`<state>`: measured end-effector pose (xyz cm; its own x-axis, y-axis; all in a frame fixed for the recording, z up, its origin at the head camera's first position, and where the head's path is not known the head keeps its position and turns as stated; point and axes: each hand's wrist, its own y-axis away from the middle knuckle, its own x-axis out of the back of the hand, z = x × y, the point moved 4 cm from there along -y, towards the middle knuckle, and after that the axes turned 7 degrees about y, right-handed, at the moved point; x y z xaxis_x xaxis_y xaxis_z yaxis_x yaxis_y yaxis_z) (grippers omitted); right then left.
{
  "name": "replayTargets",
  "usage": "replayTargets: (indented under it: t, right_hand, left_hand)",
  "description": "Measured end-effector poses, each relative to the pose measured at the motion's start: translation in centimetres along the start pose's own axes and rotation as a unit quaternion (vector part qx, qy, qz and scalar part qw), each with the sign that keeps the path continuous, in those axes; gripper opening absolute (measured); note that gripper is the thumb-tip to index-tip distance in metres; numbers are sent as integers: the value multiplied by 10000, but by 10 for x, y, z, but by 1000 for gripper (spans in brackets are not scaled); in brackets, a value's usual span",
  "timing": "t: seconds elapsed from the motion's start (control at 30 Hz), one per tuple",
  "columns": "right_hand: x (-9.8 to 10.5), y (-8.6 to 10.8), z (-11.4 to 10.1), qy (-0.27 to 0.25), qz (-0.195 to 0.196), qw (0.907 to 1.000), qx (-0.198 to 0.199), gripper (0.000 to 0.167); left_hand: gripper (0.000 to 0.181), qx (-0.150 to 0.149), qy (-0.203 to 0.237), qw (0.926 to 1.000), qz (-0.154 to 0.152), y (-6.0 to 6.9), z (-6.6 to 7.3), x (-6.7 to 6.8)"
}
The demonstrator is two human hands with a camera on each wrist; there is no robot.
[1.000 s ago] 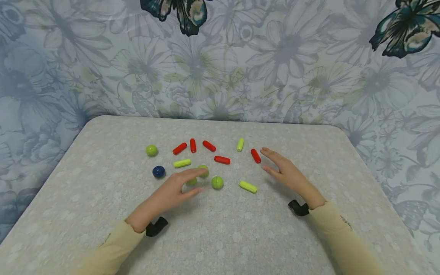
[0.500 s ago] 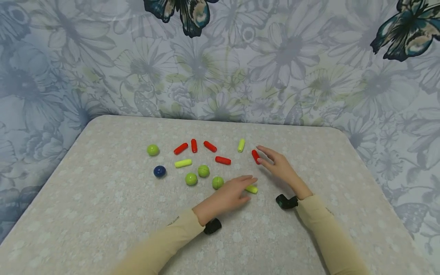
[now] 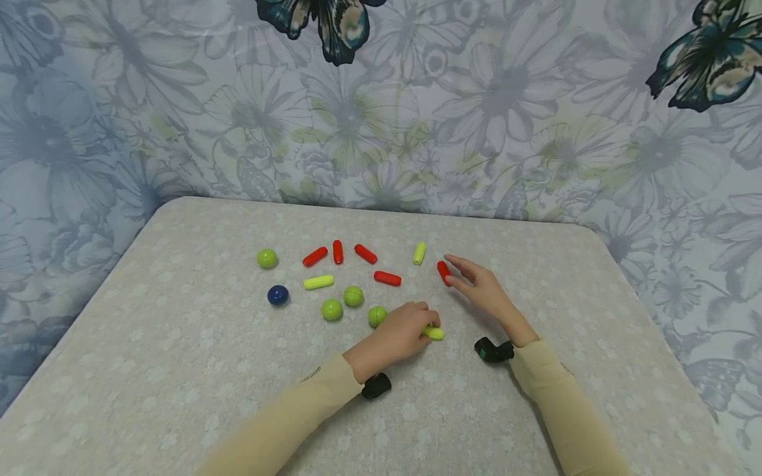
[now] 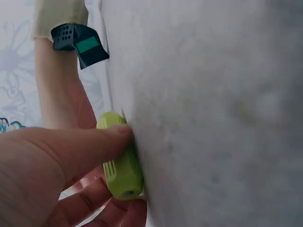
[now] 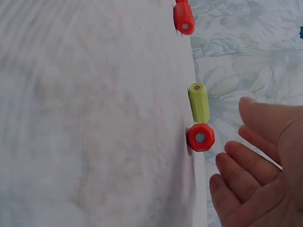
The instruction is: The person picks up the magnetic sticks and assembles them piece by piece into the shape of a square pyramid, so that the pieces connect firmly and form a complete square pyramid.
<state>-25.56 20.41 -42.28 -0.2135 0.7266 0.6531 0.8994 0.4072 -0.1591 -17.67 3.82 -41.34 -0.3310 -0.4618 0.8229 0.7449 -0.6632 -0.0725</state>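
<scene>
In the head view the left hand point(image 3: 397, 335) pinches a yellow-green stick point(image 3: 435, 333) on the table, with its fingers curled over one end. The left wrist view shows the thumb lying on that stick point(image 4: 122, 168) and fingertips on its other side. The right hand point(image 3: 485, 293) is beside a red stick point(image 3: 443, 273), thumb and fingers apart around its near side; contact cannot be told. In the right wrist view the red stick's end point(image 5: 200, 137) faces the spread fingers of the right hand point(image 5: 258, 161), with a yellow-green stick point(image 5: 199, 104) behind it.
A green ball point(image 3: 377, 317) lies against the left hand's outline, with more green balls point(image 3: 331, 310) and a dark blue ball point(image 3: 278, 295) to the left. Several red sticks point(image 3: 387, 278) and yellow-green sticks point(image 3: 319, 282) lie farther back. A flowered wall stands behind the table point(image 3: 178, 330).
The left hand has moved right, past the green balls, and its fingers have closed on the yellow-green stick. The right hand has shifted slightly left, closer to the red stick.
</scene>
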Motion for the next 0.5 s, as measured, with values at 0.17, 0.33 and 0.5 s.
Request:
replayTargets:
  t: [0.17, 0.33, 0.5]
  right_hand:
    - [-3, -2, -1, 352, -8, 9993, 140, 46]
    - [-4, -5, -5, 1015, 35, 9943, 336, 37]
    - [-5, -6, -5, 1258, 84, 9912, 402, 37]
  left_hand:
    - [15, 20, 189, 9997, -164, 15, -1, -1]
    - [15, -70, 420, 9988, -234, 31, -4, 1]
    - [21, -185, 833, 9957, -359, 51, -11, 6]
